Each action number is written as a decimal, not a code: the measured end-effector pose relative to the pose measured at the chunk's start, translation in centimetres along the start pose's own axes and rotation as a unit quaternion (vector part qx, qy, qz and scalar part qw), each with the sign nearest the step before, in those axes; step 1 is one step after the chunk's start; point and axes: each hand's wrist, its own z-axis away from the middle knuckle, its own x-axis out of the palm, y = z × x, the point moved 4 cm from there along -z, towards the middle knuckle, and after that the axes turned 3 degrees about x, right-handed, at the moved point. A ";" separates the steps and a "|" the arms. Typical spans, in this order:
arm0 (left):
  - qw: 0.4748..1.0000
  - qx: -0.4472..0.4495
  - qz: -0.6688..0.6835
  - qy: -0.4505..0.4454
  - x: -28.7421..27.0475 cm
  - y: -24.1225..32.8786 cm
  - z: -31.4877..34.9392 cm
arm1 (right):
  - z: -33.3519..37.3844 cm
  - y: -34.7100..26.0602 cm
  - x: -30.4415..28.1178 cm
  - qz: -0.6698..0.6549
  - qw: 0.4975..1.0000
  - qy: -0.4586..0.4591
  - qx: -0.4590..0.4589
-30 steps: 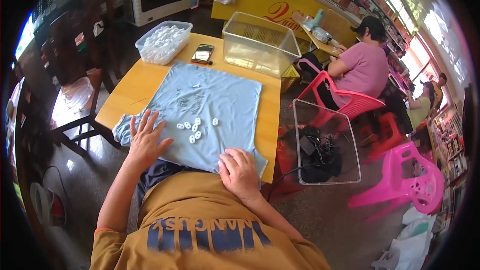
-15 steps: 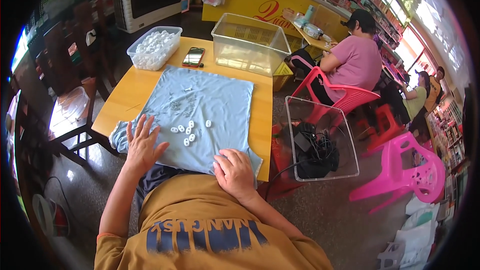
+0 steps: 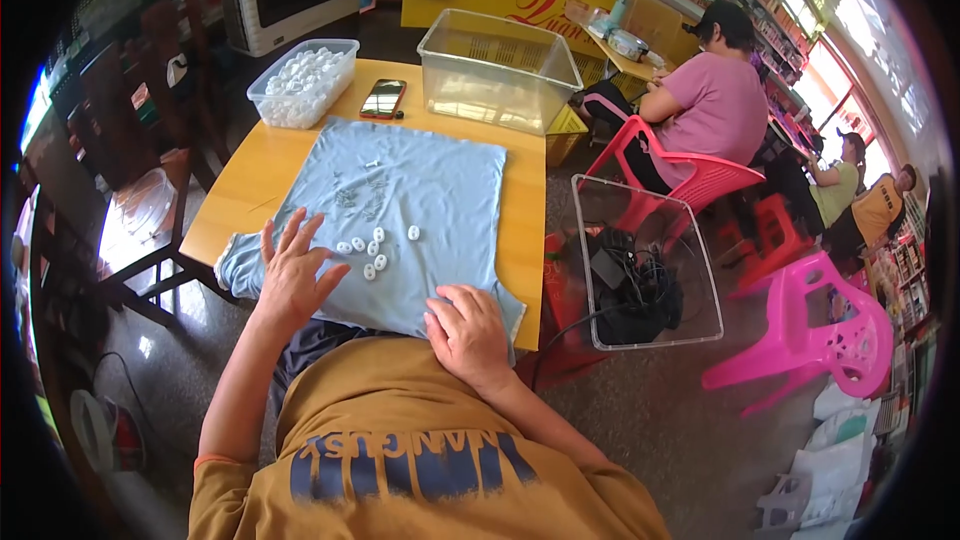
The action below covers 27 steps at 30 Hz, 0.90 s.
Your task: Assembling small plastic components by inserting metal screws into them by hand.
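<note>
A light blue cloth (image 3: 440,180) covers much of the wooden table (image 3: 230,195) before me. Several small white oval plastic pieces, dark spots on their faces, lie loosely grouped on it; one such piece (image 3: 414,233) sits apart on the right. Farther back are a scatter of tiny dark metal bits (image 3: 360,198) and one small white piece (image 3: 373,163). My left hand (image 3: 291,283) hovers at the cloth's left side, fingers spread, holding nothing. My right hand (image 3: 472,336) rests at the cloth's near right edge, fingers loosely bent and nothing visible in them.
At the back stand a tub of white pieces (image 3: 303,87), a phone (image 3: 383,98) and a large clear bin (image 3: 490,70). Right of the table, another clear bin (image 3: 655,340) holds black cables. A person in pink (image 3: 715,110) sits on a red chair; a pink chair (image 3: 800,335) stands nearer.
My left hand has lifted a little and shifted right, its fingers bending slightly. My right hand has barely moved. The whole view has tilted slightly.
</note>
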 end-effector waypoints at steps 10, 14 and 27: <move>0.998 -0.010 0.033 0.054 -0.4 -0.5 3.6 | 0.1 0.0 -0.3 0.001 1.000 0.002 0.000; 0.997 0.006 0.028 0.066 0.0 0.0 4.3 | 0.1 0.1 -0.1 0.006 1.000 -0.003 -0.001; 0.997 0.008 0.033 0.070 0.8 0.2 4.7 | 0.2 0.2 0.0 -0.001 1.000 -0.003 0.000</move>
